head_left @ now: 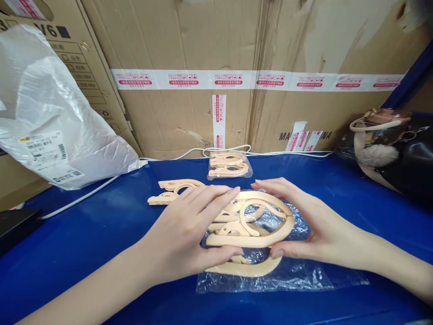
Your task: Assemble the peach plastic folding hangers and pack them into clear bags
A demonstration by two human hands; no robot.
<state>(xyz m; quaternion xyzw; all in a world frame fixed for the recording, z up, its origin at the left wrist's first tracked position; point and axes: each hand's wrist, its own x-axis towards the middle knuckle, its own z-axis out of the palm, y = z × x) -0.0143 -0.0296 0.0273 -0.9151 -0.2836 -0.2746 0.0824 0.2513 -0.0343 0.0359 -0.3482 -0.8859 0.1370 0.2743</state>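
Between both hands sits a beige folding hanger, folded into a rounded shape. My left hand grips its left part, with fingers along the top and the thumb at the lower edge. On the right side, my right hand closes around the curved end, its thumb against the lower rim. Another beige hanger lies below, on or inside a clear plastic bag; which one I cannot tell. Behind my left hand a folded hanger rests on the blue surface. Farther back is a bagged hanger.
Large cardboard boxes stand along the back of the blue table. A white plastic parcel leans at the left, near a black object. White cable runs along the back. Bags sit at the right.
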